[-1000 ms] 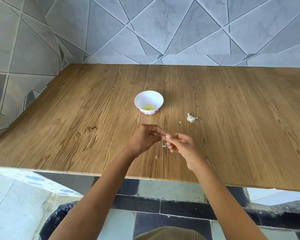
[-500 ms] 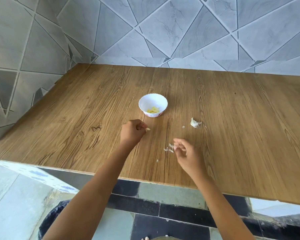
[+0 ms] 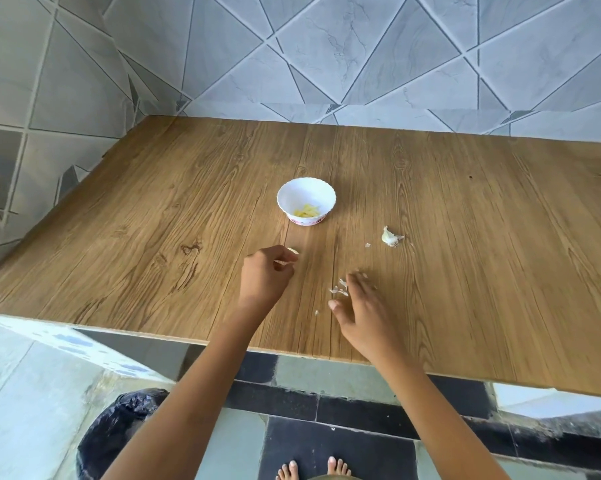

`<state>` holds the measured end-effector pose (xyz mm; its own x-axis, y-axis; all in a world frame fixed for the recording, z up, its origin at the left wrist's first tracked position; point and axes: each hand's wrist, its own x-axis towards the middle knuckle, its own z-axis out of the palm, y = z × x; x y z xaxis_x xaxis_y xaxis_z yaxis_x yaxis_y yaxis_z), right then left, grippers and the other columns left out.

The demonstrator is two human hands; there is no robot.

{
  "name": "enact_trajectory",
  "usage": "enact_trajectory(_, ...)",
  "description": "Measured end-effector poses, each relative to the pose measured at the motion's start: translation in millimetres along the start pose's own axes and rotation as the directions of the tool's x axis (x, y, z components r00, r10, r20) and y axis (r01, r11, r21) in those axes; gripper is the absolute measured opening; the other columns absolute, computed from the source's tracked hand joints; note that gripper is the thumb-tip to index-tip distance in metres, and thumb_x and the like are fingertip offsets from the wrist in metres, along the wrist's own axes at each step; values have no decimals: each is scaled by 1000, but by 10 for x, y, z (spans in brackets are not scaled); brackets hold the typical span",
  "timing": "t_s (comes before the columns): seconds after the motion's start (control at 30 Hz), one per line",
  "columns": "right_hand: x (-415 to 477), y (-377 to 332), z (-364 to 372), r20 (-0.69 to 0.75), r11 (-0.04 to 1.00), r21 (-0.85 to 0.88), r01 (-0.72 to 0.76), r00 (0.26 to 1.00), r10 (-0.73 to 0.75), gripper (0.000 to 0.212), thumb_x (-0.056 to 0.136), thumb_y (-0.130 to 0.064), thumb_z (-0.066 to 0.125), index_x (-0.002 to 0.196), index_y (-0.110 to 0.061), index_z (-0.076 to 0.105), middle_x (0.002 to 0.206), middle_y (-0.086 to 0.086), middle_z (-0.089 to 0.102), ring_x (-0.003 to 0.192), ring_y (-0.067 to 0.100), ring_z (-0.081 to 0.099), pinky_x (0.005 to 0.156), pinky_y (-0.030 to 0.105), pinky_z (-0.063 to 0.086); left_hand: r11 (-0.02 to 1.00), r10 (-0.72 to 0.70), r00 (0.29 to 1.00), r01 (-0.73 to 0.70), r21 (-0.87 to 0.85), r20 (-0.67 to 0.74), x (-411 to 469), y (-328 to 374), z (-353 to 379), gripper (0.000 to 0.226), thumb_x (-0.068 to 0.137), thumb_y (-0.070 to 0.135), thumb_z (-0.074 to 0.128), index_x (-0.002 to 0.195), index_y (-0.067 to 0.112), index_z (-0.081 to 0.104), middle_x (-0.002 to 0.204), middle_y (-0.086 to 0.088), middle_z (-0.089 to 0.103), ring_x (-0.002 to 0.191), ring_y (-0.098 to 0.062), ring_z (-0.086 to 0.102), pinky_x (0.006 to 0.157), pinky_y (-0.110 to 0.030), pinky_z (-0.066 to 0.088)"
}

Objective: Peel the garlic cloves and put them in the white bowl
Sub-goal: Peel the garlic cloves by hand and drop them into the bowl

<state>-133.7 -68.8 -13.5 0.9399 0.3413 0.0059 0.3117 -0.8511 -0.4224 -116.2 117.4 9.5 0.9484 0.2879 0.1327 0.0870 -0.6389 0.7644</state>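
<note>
Wood-grain laminate covers your desk (image 3: 153, 237), brown with dark knots. On it sits the white bowl (image 3: 301, 195), round with a scalloped rim and a red pattern low on its wall. Pale yellow peeled cloves (image 3: 306, 211) lie in its bottom. Right of the bowl and apart from it lies a lumpy garlic piece (image 3: 391, 236) in its papery skin. Your left hand (image 3: 264, 277) hangs just short of the bowl, its fingers (image 3: 284, 255) curled narrow, tips pinching a small pale clove (image 3: 293, 251). Your right hand (image 3: 365, 315) is blurred, its fingers (image 3: 359, 280) spread loose and holding nothing, tips beside thin white skin scraps (image 3: 339, 289) on the desk. Grey marbled tiles (image 3: 327, 57) cut in triangles line the wall.
</note>
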Motion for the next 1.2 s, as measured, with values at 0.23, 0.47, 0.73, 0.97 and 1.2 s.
enact_trajectory(0.23,9,-198,129,-156,985,83,149,979,-135,37,91,-20,61,124,-3,59,127,13,60,115,28,58,91,39,51,999,32,999,-32,22,13,-148,-38,-100,12,79,3,68,86,12,73,81,12,66,63,4,56,59,-1,39)
enact_trajectory(0.47,-3,-273,188,-157,975,75,209,968,-195,15,85,-4,65,98,1,72,112,16,67,88,28,69,78,37,57,998,43,999,-44,45,13,-223,-115,-176,11,81,5,68,89,13,73,86,10,67,62,3,56,59,-4,42)
enact_trajectory(0.73,154,-190,191,-90,978,19,207,975,-205,22,76,17,58,76,-2,68,90,17,66,71,23,66,58,21,50,966,-101,988,126,-226,117,-309,-59,-158,7,83,7,67,84,13,71,76,4,67,64,-9,61,67,-21,52)
enact_trajectory(0.97,299,-178,-363,-169,857,483,176,980,-106,10,83,-1,66,85,-8,73,75,-11,66,67,-3,60,67,9,44,231,-417,699,700,-676,581,-304,354,11,27,101,17,42,88,0,58,88,-17,61,84,-25,59,80,-34,52)
enact_trajectory(1.2,276,-237,-380,-150,903,186,387,920,-363,34,78,15,55,101,-4,72,95,7,71,80,12,62,75,16,44,-92,-425,566,750,-655,707,-218,528,119,31,101,16,34,77,4,49,69,-10,49,63,-19,50,45,-26,51)
